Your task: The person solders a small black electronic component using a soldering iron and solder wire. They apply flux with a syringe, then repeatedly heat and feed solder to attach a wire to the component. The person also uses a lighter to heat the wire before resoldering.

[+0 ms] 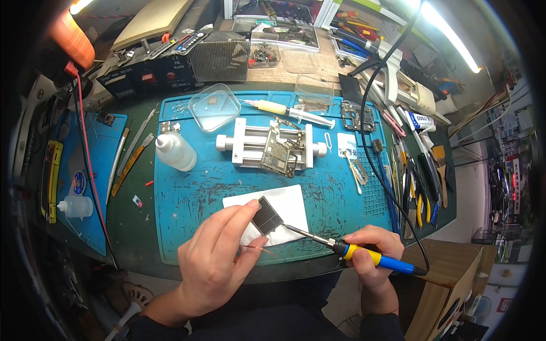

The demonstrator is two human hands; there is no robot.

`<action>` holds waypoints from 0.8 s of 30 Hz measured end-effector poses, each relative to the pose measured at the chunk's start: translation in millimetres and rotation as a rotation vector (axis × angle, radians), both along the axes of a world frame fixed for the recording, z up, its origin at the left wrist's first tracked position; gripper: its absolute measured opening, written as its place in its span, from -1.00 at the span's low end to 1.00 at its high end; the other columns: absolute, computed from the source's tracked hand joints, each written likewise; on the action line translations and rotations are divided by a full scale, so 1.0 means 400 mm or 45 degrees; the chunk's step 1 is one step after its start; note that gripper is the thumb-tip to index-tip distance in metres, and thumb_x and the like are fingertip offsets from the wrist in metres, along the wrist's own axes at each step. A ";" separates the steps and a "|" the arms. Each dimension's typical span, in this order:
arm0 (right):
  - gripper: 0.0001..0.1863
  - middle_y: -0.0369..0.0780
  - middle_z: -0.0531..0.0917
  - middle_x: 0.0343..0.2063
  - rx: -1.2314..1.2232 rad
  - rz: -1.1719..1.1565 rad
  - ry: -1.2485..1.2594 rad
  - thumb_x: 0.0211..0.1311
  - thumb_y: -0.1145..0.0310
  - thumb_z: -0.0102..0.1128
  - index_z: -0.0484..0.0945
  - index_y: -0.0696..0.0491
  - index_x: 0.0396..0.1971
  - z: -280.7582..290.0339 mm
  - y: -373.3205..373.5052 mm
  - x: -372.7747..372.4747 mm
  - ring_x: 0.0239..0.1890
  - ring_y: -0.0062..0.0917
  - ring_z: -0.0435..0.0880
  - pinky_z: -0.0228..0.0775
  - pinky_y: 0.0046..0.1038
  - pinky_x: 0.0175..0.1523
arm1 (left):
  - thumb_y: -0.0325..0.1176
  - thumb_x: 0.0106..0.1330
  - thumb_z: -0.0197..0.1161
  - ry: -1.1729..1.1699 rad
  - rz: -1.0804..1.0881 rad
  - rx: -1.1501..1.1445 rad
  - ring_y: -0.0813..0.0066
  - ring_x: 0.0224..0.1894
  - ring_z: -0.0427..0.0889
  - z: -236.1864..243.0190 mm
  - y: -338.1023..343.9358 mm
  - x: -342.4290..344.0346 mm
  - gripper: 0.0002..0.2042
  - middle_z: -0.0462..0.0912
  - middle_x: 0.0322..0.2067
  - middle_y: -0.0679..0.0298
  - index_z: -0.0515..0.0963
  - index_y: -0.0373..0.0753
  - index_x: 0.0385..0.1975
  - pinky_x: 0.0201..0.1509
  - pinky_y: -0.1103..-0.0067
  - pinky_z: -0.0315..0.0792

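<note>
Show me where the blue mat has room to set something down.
The blue mat is bare between the white sheet and the right-hand grid, and between sheet and bottle. Behind the metal clamp, syringe and clear tray crowd it.

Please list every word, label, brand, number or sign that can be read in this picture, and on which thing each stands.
I do not copy wording; print shows here:
Black box at the back: white lettering and symbols on its front.
White tube at right: large dark print.
White card right of centre: marks too small to read.
Round label at left: too small.
Soldering iron, dark rectangular component: no legible text.
</note>
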State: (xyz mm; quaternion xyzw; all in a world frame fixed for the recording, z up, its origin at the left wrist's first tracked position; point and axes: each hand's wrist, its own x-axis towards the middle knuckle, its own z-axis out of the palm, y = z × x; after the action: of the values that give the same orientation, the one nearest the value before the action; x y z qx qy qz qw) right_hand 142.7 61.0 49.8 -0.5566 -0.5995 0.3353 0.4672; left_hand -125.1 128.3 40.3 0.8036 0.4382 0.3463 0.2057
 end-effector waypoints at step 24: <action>-0.76 -0.19 0.75 -0.52 -0.009 -0.002 -0.020 0.22 0.25 0.39 0.73 0.13 -0.27 0.004 -0.001 0.001 -0.53 -0.52 0.72 0.50 -0.56 -0.39 | -0.56 0.06 0.55 0.010 -0.026 -0.011 0.14 -0.17 0.75 0.004 0.002 -0.001 -0.42 0.68 -0.10 -0.02 0.54 -0.37 0.15 -0.23 0.44 0.65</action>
State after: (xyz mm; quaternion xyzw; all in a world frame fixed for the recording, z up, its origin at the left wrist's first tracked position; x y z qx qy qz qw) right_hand 143.0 60.7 51.4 -0.5613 -0.6017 0.3327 0.4607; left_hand -125.5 129.1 42.1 0.8085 0.4321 0.3391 0.2112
